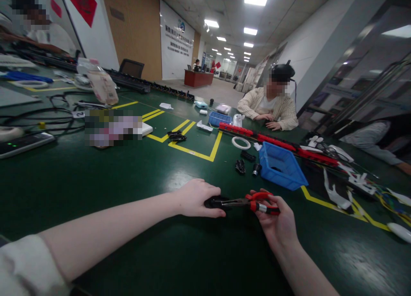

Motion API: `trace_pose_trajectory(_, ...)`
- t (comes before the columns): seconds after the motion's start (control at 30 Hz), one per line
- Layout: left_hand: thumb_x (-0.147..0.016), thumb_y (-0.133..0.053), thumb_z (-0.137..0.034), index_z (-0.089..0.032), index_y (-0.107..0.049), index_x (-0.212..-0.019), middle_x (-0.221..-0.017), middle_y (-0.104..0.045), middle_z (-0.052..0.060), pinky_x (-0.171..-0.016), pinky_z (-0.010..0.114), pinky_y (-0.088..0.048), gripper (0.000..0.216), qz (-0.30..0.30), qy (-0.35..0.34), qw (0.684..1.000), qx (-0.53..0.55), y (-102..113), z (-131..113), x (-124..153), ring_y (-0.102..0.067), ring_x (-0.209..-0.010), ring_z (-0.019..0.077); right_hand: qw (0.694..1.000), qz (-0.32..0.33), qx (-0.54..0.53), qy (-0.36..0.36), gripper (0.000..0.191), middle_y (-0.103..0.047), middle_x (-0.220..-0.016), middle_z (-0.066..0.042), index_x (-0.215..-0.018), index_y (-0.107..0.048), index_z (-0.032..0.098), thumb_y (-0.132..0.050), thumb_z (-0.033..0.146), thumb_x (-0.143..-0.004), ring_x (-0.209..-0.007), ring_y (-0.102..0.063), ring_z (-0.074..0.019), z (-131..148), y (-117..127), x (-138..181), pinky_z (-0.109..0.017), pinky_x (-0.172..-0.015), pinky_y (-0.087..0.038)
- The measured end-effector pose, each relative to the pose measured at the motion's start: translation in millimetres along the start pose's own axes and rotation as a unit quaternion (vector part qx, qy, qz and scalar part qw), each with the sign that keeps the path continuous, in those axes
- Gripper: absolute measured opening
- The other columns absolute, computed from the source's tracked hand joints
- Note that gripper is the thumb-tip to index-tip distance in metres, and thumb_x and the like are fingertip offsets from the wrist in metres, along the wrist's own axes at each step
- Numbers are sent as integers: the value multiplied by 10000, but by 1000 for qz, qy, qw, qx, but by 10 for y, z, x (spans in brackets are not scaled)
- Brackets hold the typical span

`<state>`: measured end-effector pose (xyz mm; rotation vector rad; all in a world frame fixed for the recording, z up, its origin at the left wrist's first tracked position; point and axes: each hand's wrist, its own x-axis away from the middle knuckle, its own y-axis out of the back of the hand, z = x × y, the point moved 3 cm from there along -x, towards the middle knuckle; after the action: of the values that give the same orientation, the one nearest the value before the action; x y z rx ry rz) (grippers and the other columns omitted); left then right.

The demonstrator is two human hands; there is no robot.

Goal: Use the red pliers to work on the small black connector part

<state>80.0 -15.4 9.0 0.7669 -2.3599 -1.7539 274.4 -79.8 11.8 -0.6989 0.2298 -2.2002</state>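
Note:
My left hand (199,199) is closed round a small black part (214,202), holding it low over the green table (135,171). In my right hand (281,223) is a pair of needle-nose pliers (257,201) with red and black handles. The pliers' long grey jaws point left and meet the black part. Whether the jaws grip it or only touch it, I cannot tell. Beyond my hands lie a black clip-like piece (240,166), a black cylinder (256,169) and a flat black piece (248,155).
A blue bin (282,167) stands beyond my right hand, with a red rail (276,144) behind it. A white ring (241,142) and black parts (176,136) lie farther back. Cables and a bottle (102,84) are at left. A co-worker (269,99) sits opposite.

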Motion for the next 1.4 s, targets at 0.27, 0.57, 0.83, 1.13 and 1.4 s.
trace_pose_trajectory(0.27,-852,-493,-596,-188,-509,-791,-704,-595,-27,-611,254,-363,413,3,-3,1000,-8,5,-2,-7,-533,-597,136,1000,0,5,-5,157,-703,-735,-130,-943,-520,115,-462,128,-798,-646,-691,-191,19,13,14,-266,-551,-559)
trace_pose_trajectory(0.57,-850,-493,-599,-190,-512,-794,-697,-589,-27,-583,245,-353,414,4,7,1000,-6,20,-10,-6,-528,-587,134,1000,-3,-1,-1,132,-699,-736,-135,-908,-523,123,-465,127,-790,-640,-689,-191,8,7,12,-276,-561,-562)
trace_pose_trajectory(0.83,-856,-469,-616,-192,-500,-787,-699,-590,-30,-605,258,-365,431,-5,-2,1000,-4,-21,15,4,-524,-584,132,1000,-16,-7,-1,128,-684,-724,-90,-913,-520,134,-459,139,-801,-676,-694,-182,16,11,4,-264,-584,-567)
trace_pose_trajectory(1.13,-857,-467,-612,-188,-512,-797,-700,-591,-27,-600,256,-359,431,4,2,1000,-6,3,7,-2,-532,-592,134,1000,-3,11,-3,162,-700,-783,-91,-933,-543,137,-542,158,-773,-685,-693,-192,-1,-20,52,-261,-561,-567)
trace_pose_trajectory(1.4,-856,-480,-602,-186,-511,-797,-714,-600,-23,-613,254,-367,421,6,3,1000,-14,3,-5,-6,-543,-604,136,1000,5,5,-2,148,-698,-775,-91,-920,-533,137,-515,172,-777,-687,-690,-189,1,13,10,-269,-573,-567)
